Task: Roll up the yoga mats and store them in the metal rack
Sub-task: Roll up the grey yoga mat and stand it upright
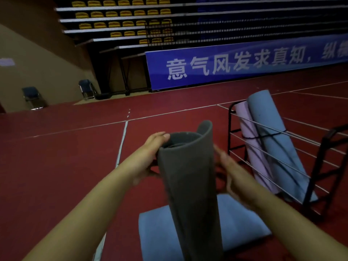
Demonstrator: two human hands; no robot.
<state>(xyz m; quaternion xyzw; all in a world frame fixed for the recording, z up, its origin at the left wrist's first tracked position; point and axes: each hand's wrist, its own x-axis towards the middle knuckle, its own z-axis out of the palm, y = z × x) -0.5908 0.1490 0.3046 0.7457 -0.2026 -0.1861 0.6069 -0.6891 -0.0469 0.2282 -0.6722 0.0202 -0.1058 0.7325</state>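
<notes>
A rolled grey yoga mat (188, 178) stands upright in front of me, its outer flap loose at the top. My left hand (150, 153) grips its upper left side, thumb over the rim. My right hand (227, 166) is blurred against the mat's right side; its fingers seem to press it. A blue mat (156, 238) lies flat on the floor beneath. To the right the black metal rack (320, 166) holds a rolled pink mat (250, 147) and a rolled blue mat (273, 138), both leaning.
Red sports floor (66, 166) with white lines stretches to the left and ahead. A blue banner (235, 63) and tiered stands run along the back. Two folding chairs (86, 89) stand by the left wall.
</notes>
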